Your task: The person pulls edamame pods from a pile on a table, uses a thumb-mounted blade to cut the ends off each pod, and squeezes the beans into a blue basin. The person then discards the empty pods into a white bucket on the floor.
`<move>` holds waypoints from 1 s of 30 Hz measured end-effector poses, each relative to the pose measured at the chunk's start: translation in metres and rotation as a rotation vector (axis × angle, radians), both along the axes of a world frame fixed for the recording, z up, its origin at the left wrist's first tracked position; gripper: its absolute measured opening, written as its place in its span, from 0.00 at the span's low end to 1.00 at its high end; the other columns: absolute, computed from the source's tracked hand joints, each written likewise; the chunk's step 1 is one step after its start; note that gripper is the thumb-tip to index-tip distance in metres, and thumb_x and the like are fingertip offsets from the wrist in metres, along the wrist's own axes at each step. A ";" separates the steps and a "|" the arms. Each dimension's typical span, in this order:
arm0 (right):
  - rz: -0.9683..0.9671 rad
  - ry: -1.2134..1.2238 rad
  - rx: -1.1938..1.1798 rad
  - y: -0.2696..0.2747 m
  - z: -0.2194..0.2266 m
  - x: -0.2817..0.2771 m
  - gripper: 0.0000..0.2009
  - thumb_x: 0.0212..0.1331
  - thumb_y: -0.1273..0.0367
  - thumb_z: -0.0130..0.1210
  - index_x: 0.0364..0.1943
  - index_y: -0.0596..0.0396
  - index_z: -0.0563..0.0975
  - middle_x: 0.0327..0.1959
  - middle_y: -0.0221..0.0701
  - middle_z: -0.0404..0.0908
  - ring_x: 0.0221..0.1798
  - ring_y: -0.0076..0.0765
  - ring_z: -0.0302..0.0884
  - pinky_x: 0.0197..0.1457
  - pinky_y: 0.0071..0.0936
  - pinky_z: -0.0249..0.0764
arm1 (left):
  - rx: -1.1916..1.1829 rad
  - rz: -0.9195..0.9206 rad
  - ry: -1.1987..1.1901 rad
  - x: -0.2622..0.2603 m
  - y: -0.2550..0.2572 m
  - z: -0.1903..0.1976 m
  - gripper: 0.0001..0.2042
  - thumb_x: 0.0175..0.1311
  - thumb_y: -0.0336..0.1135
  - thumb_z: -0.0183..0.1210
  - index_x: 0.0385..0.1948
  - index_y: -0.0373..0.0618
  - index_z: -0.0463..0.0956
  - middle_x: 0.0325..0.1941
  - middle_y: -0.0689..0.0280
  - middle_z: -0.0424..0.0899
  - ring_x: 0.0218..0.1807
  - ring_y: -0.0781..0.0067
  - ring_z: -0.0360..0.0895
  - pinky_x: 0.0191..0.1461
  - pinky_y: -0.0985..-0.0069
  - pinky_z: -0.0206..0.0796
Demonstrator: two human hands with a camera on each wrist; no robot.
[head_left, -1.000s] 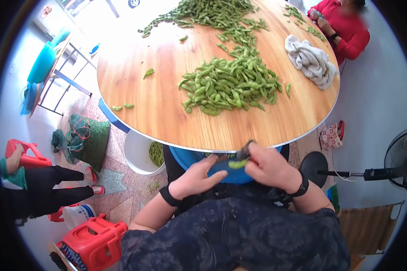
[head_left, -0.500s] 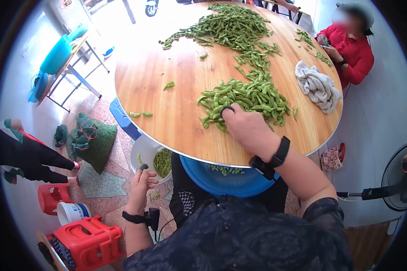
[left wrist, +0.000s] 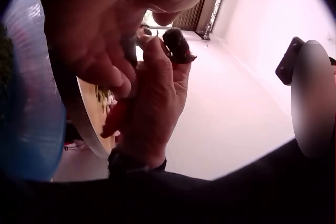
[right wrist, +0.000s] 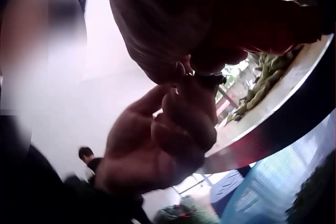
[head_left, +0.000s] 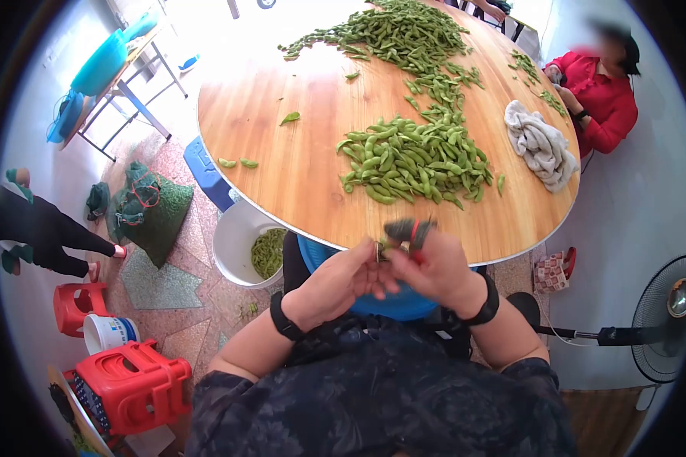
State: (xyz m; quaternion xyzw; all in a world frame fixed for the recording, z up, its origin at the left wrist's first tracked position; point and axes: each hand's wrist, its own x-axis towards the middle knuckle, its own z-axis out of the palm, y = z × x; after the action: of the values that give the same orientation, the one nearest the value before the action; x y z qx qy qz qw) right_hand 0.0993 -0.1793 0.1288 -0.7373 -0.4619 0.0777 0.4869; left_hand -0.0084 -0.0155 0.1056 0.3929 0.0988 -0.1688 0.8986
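In the head view my left hand [head_left: 335, 280] and right hand [head_left: 440, 273] meet at the table's near edge, above a blue basin [head_left: 396, 305]. Between their fingertips shows a green pod [head_left: 389, 244], pinched by the left fingers and mostly hidden. Curled right fingers grip a dark tool with red parts [head_left: 409, 231]. That hand [left wrist: 152, 111] faces the left one [left wrist: 100, 29] in the left wrist view, the dark end [left wrist: 177, 45] sticking out. Seen from the right wrist, the left thumb and fingers [right wrist: 163, 140] are bent together below the right hand [right wrist: 168, 24].
Pods are heaped on the round wooden table [head_left: 282, 175], with a grey cloth [head_left: 541, 145] at right. A white bucket [head_left: 232, 247] holding pods stands on the floor at left, near red stools [head_left: 133, 388]. A fan [head_left: 663, 320] is at right. Other people are at both sides.
The right hand has drawn back from the near pod pile to the table edge. My left hand has come from beside the white bucket to meet it, and the basin is now mostly covered.
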 end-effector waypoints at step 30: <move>0.152 0.525 -0.225 -0.037 -0.015 -0.012 0.07 0.60 0.72 0.44 0.36 0.60 0.61 0.23 0.50 0.71 0.29 0.63 0.73 0.31 0.46 0.68 | 0.381 0.004 -0.113 -0.009 -0.030 -0.022 0.08 0.75 0.37 0.46 0.36 0.46 0.67 0.24 0.74 0.69 0.24 0.85 0.62 0.27 0.86 0.54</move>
State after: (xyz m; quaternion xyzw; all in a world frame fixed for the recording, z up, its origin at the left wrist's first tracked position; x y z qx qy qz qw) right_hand 0.0873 -0.2166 0.1137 -0.7045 -0.3626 0.3527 0.4978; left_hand -0.0176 -0.0455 0.0832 0.5644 0.0790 -0.1227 0.8125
